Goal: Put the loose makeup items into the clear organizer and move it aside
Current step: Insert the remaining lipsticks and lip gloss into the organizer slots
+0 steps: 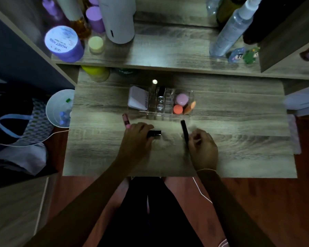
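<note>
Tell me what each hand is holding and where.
Left hand grips a short black tube by its left end; right hand holds a long black pencil near its lower end.

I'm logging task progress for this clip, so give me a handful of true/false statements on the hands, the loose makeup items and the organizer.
1. The left hand grips a short black tube lying on the table. True.
2. The right hand is empty. False: it holds a long black pencil, tip pointing toward the organizer.
3. The clear organizer holds nothing yet. False: a pink round item, an orange round item and a white compact already sit in it.
4. A pink tube lies loose on the table, left of the left hand. True.
5. The organizer stands on the upper shelf. False: it stands on the table, in front of the hands.
</note>
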A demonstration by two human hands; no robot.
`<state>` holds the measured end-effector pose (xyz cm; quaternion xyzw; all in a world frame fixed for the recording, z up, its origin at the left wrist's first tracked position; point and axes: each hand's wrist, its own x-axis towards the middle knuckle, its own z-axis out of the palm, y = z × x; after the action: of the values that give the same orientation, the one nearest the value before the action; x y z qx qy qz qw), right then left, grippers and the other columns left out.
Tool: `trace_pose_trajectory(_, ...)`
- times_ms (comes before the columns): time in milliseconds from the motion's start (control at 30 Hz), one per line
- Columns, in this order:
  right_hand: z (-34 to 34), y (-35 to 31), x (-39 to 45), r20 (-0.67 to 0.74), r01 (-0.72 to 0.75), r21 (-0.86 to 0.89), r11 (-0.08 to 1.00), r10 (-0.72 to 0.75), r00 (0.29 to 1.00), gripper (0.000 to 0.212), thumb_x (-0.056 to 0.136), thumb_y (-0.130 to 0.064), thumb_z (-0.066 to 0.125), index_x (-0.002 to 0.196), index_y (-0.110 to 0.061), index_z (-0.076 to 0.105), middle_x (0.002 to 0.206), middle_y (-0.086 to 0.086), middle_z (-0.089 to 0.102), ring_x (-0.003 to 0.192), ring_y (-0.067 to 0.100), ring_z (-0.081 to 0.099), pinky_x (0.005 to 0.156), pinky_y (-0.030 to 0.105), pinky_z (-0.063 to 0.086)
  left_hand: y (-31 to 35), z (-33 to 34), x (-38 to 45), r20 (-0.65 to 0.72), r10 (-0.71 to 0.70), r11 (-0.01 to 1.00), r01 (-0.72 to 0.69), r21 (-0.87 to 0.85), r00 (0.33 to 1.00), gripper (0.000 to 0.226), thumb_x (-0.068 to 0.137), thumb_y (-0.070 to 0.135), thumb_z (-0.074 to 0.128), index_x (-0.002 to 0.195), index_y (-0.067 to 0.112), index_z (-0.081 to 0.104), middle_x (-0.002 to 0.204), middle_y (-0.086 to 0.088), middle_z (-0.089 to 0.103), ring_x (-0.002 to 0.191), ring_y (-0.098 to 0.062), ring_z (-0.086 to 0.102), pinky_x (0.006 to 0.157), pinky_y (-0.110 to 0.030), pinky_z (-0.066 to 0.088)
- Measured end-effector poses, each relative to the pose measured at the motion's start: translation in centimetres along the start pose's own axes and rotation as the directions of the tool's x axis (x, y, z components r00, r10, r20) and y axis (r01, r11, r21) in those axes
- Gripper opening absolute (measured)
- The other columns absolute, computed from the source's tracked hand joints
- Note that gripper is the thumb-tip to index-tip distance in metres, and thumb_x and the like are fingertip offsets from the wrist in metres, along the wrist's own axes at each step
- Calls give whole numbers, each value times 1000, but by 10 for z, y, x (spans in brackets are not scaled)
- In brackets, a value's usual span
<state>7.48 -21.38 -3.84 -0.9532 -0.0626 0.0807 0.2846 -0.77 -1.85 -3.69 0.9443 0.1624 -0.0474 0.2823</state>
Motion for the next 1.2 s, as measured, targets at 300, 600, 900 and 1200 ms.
trace_pose_trajectory(300,28,2,1,45,-30,-56,998,32,998,51,78,-30,74,122,-14,55,117,15,58,110,33,55,89,41,50,4,23,11,74,53,985,-64,162,996,42,91,29,55,128,10,52,127,-16,56,112,-33,51,90,-43,40)
trace_pose_trajectory(600,28,-15,0,177,-63,-12,998,65,982,18,81,-23,69,94,-14,61,90,8,69,83,26,65,69,31,48,8,20,11,8,31,998,-30,-59,999,25,92,21,56,113,9,60,112,-15,60,100,-29,56,87,-42,45)
trace_pose_trajectory(900,5,-60,19,60,-44,430,902,20,998,16,80,-19,76,83,-18,60,67,-17,58,62,-12,56,60,1,41,12,-33,48,-313,-165,913,25,-407,935,30,86,18,67,114,10,58,113,-8,66,97,-7,57,76,-5,41)
trace_pose_trajectory(1200,22,-105,65,9,58,269,961,-63,998,26,86,-28,69,108,-15,62,108,7,69,104,26,62,97,46,48,6,-44,79,-240,-94,977,43,-207,966,34,84,15,69,118,15,60,113,-11,65,108,-27,55,91,-48,48)
